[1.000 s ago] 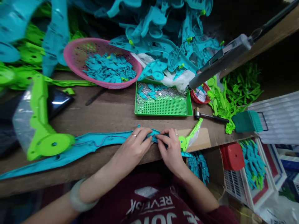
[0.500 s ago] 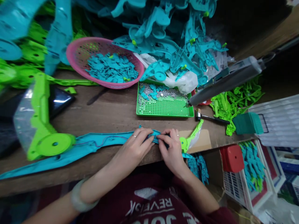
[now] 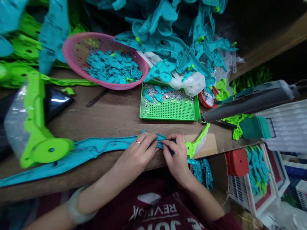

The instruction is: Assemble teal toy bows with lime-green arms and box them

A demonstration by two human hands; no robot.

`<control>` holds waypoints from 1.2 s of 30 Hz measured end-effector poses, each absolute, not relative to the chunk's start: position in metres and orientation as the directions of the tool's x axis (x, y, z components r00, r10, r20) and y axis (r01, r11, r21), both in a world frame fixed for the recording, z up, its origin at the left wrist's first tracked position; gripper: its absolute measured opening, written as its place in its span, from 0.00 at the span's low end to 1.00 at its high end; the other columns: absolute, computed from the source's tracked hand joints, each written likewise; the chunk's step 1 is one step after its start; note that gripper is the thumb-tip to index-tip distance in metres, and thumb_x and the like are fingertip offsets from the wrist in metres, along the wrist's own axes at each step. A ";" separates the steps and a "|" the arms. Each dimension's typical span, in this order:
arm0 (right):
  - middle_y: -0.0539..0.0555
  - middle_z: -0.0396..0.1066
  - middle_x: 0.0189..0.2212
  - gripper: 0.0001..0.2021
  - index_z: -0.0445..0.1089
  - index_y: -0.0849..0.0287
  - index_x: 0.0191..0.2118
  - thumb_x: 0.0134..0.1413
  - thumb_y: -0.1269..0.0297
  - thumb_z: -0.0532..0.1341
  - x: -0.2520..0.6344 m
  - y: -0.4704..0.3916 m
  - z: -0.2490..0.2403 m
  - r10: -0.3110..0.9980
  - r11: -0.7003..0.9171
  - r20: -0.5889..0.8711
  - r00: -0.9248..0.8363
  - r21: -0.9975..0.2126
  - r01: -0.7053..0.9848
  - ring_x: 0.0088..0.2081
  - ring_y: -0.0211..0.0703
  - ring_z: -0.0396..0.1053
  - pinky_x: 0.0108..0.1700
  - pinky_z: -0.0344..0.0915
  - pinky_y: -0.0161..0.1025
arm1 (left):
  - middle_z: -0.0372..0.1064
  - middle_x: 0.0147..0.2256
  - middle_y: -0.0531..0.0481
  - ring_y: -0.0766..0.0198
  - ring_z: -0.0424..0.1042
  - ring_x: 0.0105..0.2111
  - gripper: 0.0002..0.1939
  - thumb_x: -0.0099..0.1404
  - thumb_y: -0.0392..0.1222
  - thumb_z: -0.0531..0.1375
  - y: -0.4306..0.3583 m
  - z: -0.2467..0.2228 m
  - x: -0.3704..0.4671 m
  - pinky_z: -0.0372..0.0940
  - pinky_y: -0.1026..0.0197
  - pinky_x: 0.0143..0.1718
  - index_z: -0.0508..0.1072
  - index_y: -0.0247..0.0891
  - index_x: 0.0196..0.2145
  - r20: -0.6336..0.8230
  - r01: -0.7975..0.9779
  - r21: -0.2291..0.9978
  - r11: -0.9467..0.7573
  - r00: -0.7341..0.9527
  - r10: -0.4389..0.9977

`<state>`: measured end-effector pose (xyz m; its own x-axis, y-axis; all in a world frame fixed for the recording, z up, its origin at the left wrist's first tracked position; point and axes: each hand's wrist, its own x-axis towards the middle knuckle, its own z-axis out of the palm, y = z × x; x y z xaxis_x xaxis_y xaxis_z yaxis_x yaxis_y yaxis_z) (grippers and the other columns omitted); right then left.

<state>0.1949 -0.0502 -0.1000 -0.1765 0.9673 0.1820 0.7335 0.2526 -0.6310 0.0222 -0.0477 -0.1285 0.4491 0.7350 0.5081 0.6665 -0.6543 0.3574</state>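
A long blue plastic shell [image 3: 90,142] lies along the front of the bench, with a thin purple wire [image 3: 107,142] running in its hollow side. My left hand [image 3: 141,148] grips the shell near its middle, fingers bent over the far edge. Close on the right, my right hand [image 3: 176,155] has its thumb and fingers pinched on the same shell, fingertips almost meeting the left ones. What lies under the fingertips is mostly hidden. A green plastic part with a round disc [image 3: 51,150] rests on the shell's left end, and a smaller green part [image 3: 195,143] is at its right end.
Behind my hands stands a green perforated tray [image 3: 168,110] of screws and blue pieces. A pink basket [image 3: 105,84] of blue parts is to its left. A grey power screwdriver [image 3: 244,97] hangs at the right. Blue shells [image 3: 165,48] are heaped at the back.
The hanging screwdriver has swung to the right, and a red basket behind it now shows more. Both hands remain at nearly the same spot on the shell, with small finger shifts.
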 end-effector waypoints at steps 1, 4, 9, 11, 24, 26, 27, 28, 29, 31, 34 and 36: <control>0.55 0.69 0.39 0.12 0.78 0.56 0.41 0.62 0.75 0.58 0.195 -0.050 -0.100 0.967 0.253 0.187 -0.173 -0.633 0.732 0.44 0.46 0.66 0.47 0.66 0.45 | 0.71 0.46 0.37 0.51 0.71 0.48 0.10 0.72 0.31 0.54 -0.048 -0.128 0.022 0.72 0.44 0.54 0.76 0.30 0.41 0.510 0.668 0.350 -0.657 0.452 0.732; 0.55 0.69 0.39 0.12 0.78 0.56 0.41 0.63 0.74 0.57 0.194 -0.050 -0.101 0.964 0.262 0.201 -0.173 -0.624 0.736 0.43 0.45 0.66 0.46 0.66 0.45 | 0.72 0.47 0.37 0.51 0.70 0.49 0.11 0.72 0.30 0.53 -0.048 -0.128 0.021 0.72 0.44 0.54 0.76 0.30 0.41 0.507 0.672 0.340 -0.658 0.459 0.730; 0.56 0.69 0.39 0.12 0.78 0.57 0.42 0.63 0.75 0.57 0.195 -0.050 -0.101 0.959 0.283 0.198 -0.205 -0.589 0.757 0.43 0.46 0.65 0.46 0.64 0.46 | 0.71 0.47 0.35 0.49 0.70 0.50 0.11 0.72 0.29 0.52 -0.048 -0.128 0.021 0.72 0.43 0.54 0.75 0.29 0.41 0.519 0.669 0.321 -0.670 0.468 0.715; 0.56 0.69 0.39 0.12 0.78 0.57 0.42 0.63 0.75 0.57 0.196 -0.050 -0.101 0.960 0.280 0.186 -0.210 -0.587 0.760 0.43 0.46 0.65 0.47 0.64 0.46 | 0.71 0.46 0.35 0.49 0.70 0.49 0.11 0.72 0.29 0.53 -0.048 -0.128 0.022 0.73 0.43 0.53 0.75 0.28 0.40 0.528 0.672 0.311 -0.673 0.466 0.710; 0.57 0.67 0.41 0.13 0.76 0.58 0.46 0.63 0.73 0.56 0.209 -0.036 -0.085 0.938 0.287 0.027 -0.346 -0.621 0.730 0.46 0.47 0.65 0.50 0.68 0.47 | 0.74 0.45 0.35 0.48 0.72 0.44 0.12 0.72 0.32 0.53 -0.043 -0.119 0.020 0.70 0.48 0.45 0.77 0.29 0.38 0.489 0.717 0.176 -0.675 0.531 0.692; 0.57 0.68 0.42 0.15 0.75 0.58 0.50 0.65 0.73 0.54 0.222 -0.033 -0.081 0.926 0.326 0.071 -0.370 -0.642 0.693 0.46 0.45 0.68 0.49 0.69 0.44 | 0.75 0.48 0.36 0.48 0.72 0.47 0.13 0.73 0.31 0.52 -0.042 -0.115 0.020 0.67 0.48 0.47 0.78 0.29 0.40 0.486 0.712 0.109 -0.693 0.570 0.662; 0.57 0.68 0.42 0.15 0.74 0.59 0.50 0.65 0.73 0.54 0.228 -0.031 -0.079 0.917 0.351 0.089 -0.388 -0.640 0.684 0.45 0.45 0.69 0.48 0.70 0.43 | 0.75 0.49 0.37 0.49 0.72 0.49 0.14 0.73 0.30 0.51 -0.041 -0.114 0.020 0.66 0.48 0.47 0.78 0.30 0.41 0.484 0.700 0.083 -0.709 0.593 0.643; 0.57 0.69 0.41 0.14 0.75 0.59 0.49 0.66 0.74 0.54 0.234 -0.030 -0.078 0.906 0.378 0.101 -0.410 -0.625 0.683 0.44 0.44 0.69 0.47 0.70 0.42 | 0.75 0.49 0.38 0.50 0.72 0.50 0.15 0.73 0.29 0.51 -0.040 -0.113 0.020 0.65 0.49 0.48 0.78 0.30 0.41 0.482 0.684 0.065 -0.727 0.616 0.623; 0.57 0.70 0.40 0.13 0.75 0.60 0.48 0.66 0.73 0.54 0.239 -0.029 -0.076 0.894 0.406 0.106 -0.435 -0.599 0.690 0.44 0.45 0.69 0.47 0.70 0.42 | 0.76 0.48 0.39 0.51 0.72 0.50 0.15 0.73 0.29 0.50 -0.038 -0.112 0.020 0.64 0.50 0.47 0.78 0.30 0.41 0.479 0.665 0.054 -0.745 0.637 0.604; 0.58 0.71 0.38 0.13 0.76 0.61 0.45 0.68 0.72 0.53 0.247 -0.027 -0.075 0.875 0.457 0.119 -0.469 -0.523 0.719 0.42 0.47 0.68 0.45 0.69 0.43 | 0.77 0.44 0.41 0.53 0.73 0.48 0.17 0.73 0.29 0.49 -0.034 -0.110 0.020 0.63 0.51 0.47 0.78 0.31 0.39 0.477 0.631 0.048 -0.774 0.667 0.573; 0.59 0.71 0.36 0.14 0.75 0.62 0.46 0.70 0.70 0.52 0.253 -0.029 -0.075 0.861 0.495 0.128 -0.493 -0.441 0.749 0.41 0.48 0.67 0.44 0.68 0.44 | 0.77 0.40 0.42 0.54 0.74 0.43 0.16 0.73 0.31 0.50 -0.026 -0.107 0.020 0.63 0.50 0.46 0.78 0.32 0.36 0.454 0.600 0.070 -0.797 0.692 0.561; 0.59 0.71 0.37 0.14 0.74 0.61 0.47 0.70 0.69 0.51 0.254 -0.032 -0.076 0.865 0.485 0.116 -0.488 -0.445 0.753 0.41 0.48 0.67 0.44 0.68 0.43 | 0.76 0.38 0.43 0.54 0.74 0.39 0.15 0.73 0.35 0.52 -0.023 -0.105 0.020 0.64 0.50 0.46 0.78 0.31 0.35 0.434 0.593 0.089 -0.800 0.700 0.567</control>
